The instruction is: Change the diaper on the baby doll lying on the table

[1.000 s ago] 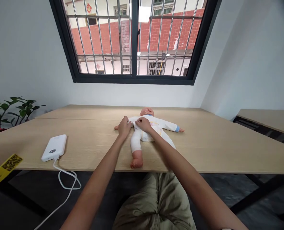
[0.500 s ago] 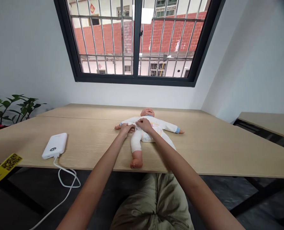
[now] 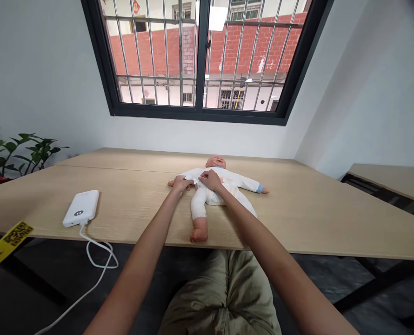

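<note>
A baby doll (image 3: 217,162) lies on its back on the table, head toward the window, one bare foot near the front edge. It wears a white suit (image 3: 240,179) with blue cuffs. My left hand (image 3: 182,183) is closed on the suit's cloth at the doll's left-of-view side, by its sleeve. My right hand (image 3: 211,180) pinches the cloth over the doll's belly, just right of my left hand. The fingertips are small and partly hidden in the white fabric.
A white power bank (image 3: 83,207) with a white cable hanging over the front edge lies on the wooden table (image 3: 318,214) at the left. A plant (image 3: 36,151) stands at the far left. A barred window is beyond the table.
My left hand has shifted slightly up and to the left along the doll's side. My right hand stays at the belly. The view has tilted slightly.
</note>
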{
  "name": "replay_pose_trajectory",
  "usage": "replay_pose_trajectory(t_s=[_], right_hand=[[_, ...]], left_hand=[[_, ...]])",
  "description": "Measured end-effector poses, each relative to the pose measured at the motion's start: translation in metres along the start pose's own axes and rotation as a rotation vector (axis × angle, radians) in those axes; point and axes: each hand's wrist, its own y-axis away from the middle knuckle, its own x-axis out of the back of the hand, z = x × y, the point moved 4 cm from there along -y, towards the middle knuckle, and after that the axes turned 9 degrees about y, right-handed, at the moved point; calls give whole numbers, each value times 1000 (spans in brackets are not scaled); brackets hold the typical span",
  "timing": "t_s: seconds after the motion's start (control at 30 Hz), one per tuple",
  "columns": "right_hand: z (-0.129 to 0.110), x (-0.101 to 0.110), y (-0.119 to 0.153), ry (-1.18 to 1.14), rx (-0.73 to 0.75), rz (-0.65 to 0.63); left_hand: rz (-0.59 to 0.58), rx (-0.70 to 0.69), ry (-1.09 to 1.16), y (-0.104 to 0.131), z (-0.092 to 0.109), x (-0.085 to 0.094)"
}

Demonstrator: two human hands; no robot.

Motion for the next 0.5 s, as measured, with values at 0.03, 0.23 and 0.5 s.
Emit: replay_pose_trajectory(t_s=[0.03, 0.23, 0.5], right_hand=[[1, -1, 0, 14, -6, 8], [2, -3, -1, 14, -35, 27], [-4, 3, 6, 9, -54, -15]], left_hand=[[-2, -20, -30, 0, 2, 1], [-61, -62, -64, 4, 6, -3], [-97, -34, 32, 8, -1, -10]])
